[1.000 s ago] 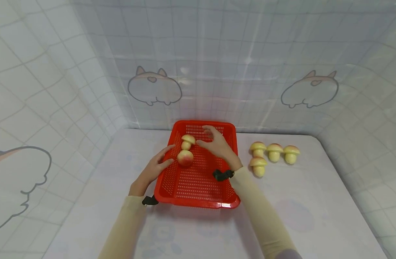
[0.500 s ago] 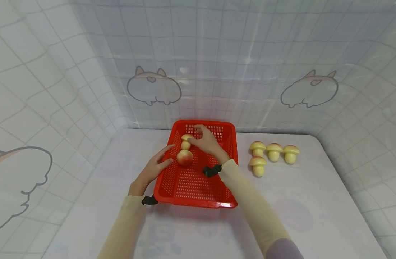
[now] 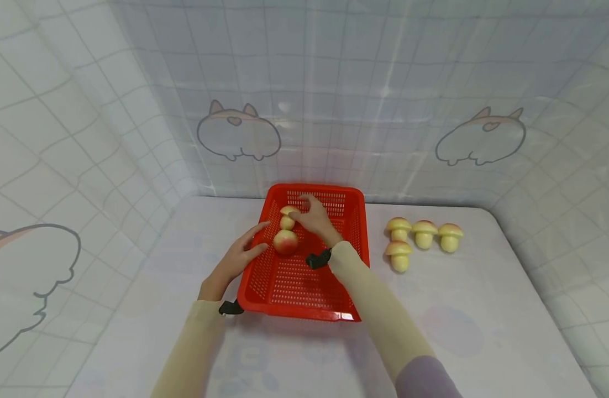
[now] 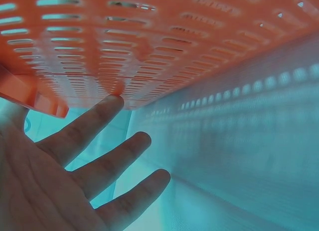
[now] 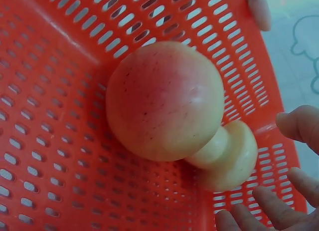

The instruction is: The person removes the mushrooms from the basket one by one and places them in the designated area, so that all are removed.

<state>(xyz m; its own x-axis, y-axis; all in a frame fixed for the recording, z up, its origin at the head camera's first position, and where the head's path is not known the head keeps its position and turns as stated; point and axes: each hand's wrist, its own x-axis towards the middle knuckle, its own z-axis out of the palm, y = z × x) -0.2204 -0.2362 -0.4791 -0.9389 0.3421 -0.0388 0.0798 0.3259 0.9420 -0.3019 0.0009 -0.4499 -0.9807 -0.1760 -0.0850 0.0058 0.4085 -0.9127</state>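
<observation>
A red slotted basket (image 3: pixel 299 313) stands on the table. Inside, near its left side, lie a yellow toy mushroom (image 3: pixel 287 223) and a round red-and-yellow fruit (image 3: pixel 285 242) like a peach. My right hand (image 3: pixel 315 216) reaches over the basket, its thumb beside the mushroom cap in the head view. The right wrist view shows its fingers (image 5: pixel 279 208) spread around the mushroom (image 5: pixel 239 151), with a gap between. At the basket's left wall is my left hand (image 3: pixel 233 262), thumb over the rim. Its straight fingers (image 4: pixel 112 163) spread outside the slotted wall in the left wrist view.
Several more yellow mushrooms with reddish caps (image 3: pixel 424 234) sit on the table to the right of the basket. A white tiled-pattern curtain (image 3: pixel 356 110) with cartoon animals stands behind the table, and similar sheets flank both sides.
My right hand has moved left over the basket, from its middle to close beside the mushroom. The left hand stays at the left rim.
</observation>
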